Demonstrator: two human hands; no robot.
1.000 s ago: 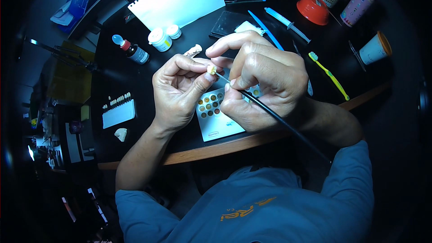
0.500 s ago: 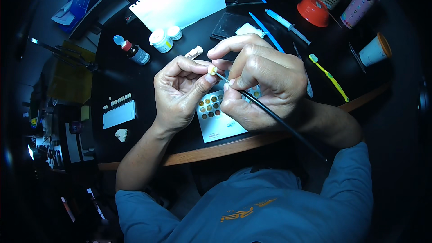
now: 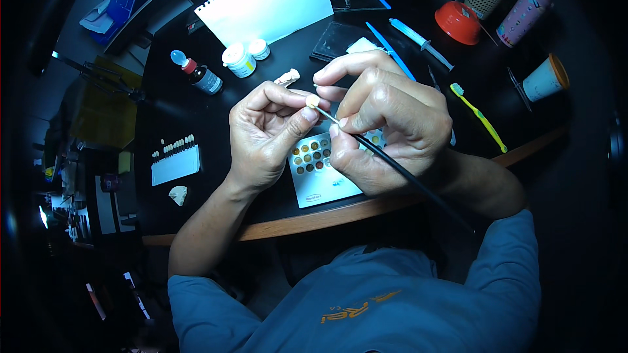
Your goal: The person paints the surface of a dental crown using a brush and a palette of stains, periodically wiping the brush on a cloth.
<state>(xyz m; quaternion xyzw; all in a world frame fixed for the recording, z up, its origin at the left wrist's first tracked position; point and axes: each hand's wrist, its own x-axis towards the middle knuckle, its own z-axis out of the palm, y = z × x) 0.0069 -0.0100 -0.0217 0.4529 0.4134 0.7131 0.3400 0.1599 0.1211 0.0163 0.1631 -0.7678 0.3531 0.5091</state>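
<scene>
Between thumb and index finger of my left hand (image 3: 261, 132), a small cream dental crown (image 3: 312, 100) is pinched. My right hand (image 3: 402, 127) grips a thin brush (image 3: 409, 173) with a black handle, pen-fashion; its handle slants down to the right. The brush's tip end meets the crown's lower right side, though the bristles are too small to make out. Below both hands lies a white palette (image 3: 320, 191) with rows of round wells in yellow, brown and red tones, partly covered by my right hand. A pale dental cast piece (image 3: 288, 78) rests behind my left fingers.
Left of my hands are a shade guide (image 3: 175, 166) with tooth tabs and a dropper bottle (image 3: 203, 80). Two white jars (image 3: 239, 61) and a spiral pad (image 3: 268, 10) stand behind. A syringe (image 3: 422, 44), yellow toothbrush (image 3: 481, 119), red bowl (image 3: 457, 23) and cup (image 3: 545, 78) lie right.
The crown has turned between my left fingers and now shows a smoother, rounder face. The brush remains in my right hand at the crown. The whole view has shifted slightly.
</scene>
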